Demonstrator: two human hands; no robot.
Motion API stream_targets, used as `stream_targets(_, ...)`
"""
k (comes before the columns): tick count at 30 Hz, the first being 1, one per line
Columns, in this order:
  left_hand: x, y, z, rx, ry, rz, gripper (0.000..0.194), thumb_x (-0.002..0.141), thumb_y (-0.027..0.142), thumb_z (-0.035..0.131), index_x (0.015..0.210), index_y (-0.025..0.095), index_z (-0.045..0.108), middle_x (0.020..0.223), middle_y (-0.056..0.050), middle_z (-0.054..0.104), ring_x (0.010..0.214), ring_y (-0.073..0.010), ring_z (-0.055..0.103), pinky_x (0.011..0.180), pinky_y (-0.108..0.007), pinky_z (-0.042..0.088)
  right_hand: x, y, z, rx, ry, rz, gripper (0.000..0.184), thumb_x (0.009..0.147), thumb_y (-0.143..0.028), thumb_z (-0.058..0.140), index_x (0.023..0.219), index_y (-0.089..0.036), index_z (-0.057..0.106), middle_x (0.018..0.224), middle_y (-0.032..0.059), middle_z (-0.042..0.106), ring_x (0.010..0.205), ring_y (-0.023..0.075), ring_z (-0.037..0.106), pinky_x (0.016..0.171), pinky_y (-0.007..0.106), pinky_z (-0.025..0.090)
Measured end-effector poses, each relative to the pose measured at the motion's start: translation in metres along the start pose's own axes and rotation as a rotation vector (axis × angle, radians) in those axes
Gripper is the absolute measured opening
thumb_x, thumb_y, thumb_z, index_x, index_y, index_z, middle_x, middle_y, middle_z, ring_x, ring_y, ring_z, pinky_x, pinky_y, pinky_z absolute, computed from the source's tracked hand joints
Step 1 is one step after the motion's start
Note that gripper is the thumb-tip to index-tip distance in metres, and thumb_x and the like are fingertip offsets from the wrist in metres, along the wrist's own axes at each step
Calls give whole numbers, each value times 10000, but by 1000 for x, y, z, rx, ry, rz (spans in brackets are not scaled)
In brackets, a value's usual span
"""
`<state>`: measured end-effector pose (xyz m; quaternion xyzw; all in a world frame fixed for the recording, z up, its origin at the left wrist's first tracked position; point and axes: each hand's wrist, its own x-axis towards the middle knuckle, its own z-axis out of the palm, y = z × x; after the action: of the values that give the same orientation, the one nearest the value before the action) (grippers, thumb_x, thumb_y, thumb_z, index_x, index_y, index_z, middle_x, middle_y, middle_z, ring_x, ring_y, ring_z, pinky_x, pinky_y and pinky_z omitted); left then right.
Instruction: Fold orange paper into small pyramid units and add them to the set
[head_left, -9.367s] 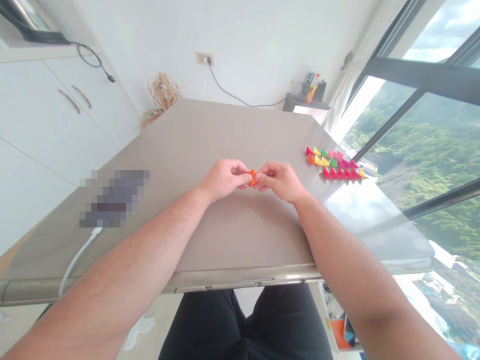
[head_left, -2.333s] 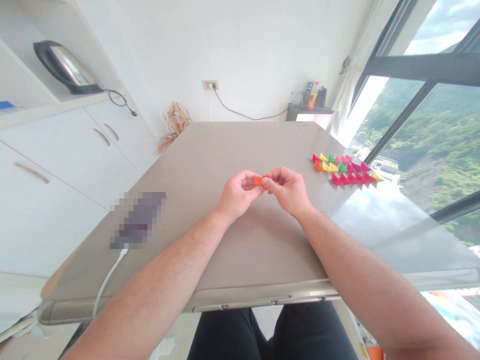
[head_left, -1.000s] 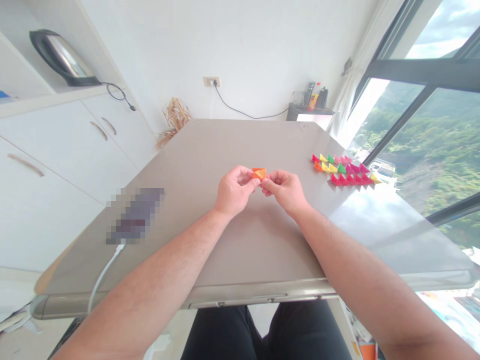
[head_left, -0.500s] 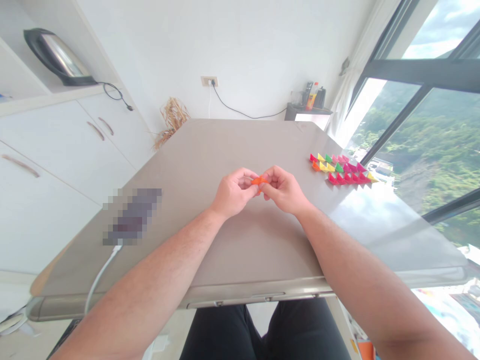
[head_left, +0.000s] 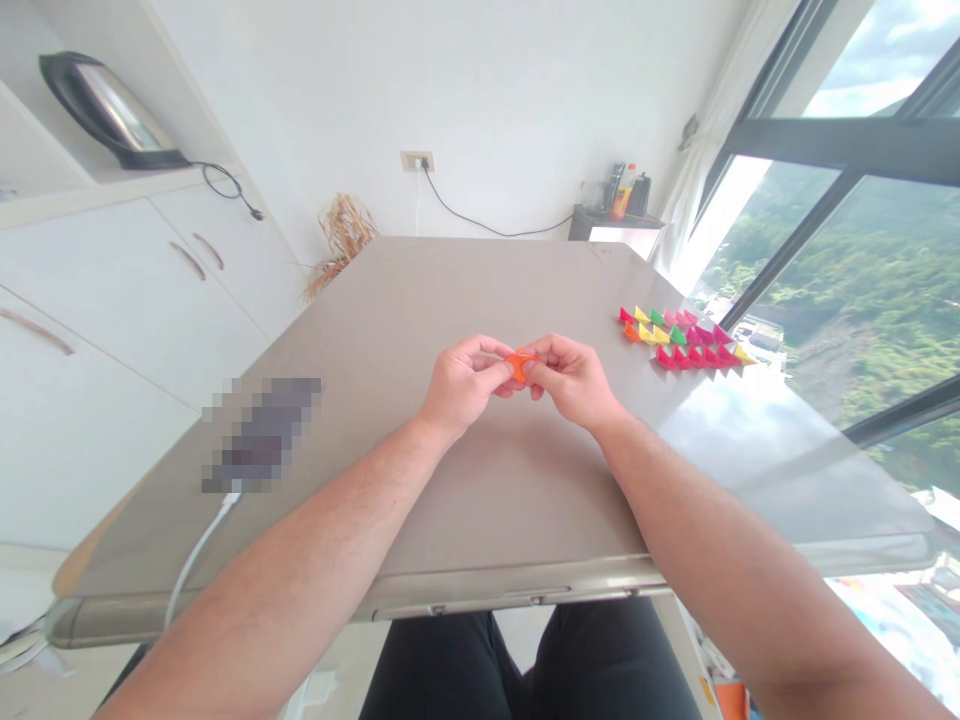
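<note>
A small piece of folded orange paper (head_left: 519,367) is pinched between my two hands above the middle of the table. My left hand (head_left: 466,385) grips its left side with thumb and fingers. On the other side, my right hand (head_left: 571,380) holds it the same way. Fingers cover both ends of the paper, so its full shape is hidden. To the right, folded paper boats (head_left: 697,358) in red, yellow, green, pink, purple and orange stand in rows on the table, apart from both hands.
A blurred-out dark flat object (head_left: 262,435) with a white cable (head_left: 196,555) lies on the left of the grey-brown table (head_left: 465,290). Beyond the far edge, a small cabinet (head_left: 619,235) carries bottles. A kettle (head_left: 112,110) sits on the left shelf; windows line the right.
The orange paper has turned between my fingers and now shows a broader, flatter face. My hands have shifted only slightly and still hold it. The paper boats have stayed put.
</note>
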<state>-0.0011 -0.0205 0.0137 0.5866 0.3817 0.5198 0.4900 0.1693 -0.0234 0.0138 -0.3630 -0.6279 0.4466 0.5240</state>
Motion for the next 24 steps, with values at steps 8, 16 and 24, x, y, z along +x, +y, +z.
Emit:
stream_targets(8, 2, 1, 3, 5, 80, -3, 110, 736, 250, 753, 811, 189, 701, 796, -35, 774, 722, -190, 734, 601, -284, 552, -2, -4, 2, -20, 8, 14, 101, 757, -243, 669, 842, -203, 706, 748, 0, 713, 586, 125, 602, 585, 295, 518)
stream_targets(16, 2, -3, 1, -45, 52, 8, 139, 740, 257, 772, 857, 204, 718, 820, -26, 782, 754, -182, 732, 593, -263, 511, -2, 2, -3, -11, -3, -45, 183, 755, -166, 589, 885, -210, 709, 796, -3, 728, 638, 139, 628, 637, 311, 525)
stream_targets(24, 1, -3, 2, -9, 88, 22, 117, 743, 247, 755, 850, 208, 731, 788, -24, 779, 738, -180, 726, 603, -269, 509, -3, 0, -2, -17, 2, -32, 179, 766, -182, 571, 870, -216, 713, 792, 0, 722, 662, 144, 625, 643, 312, 532)
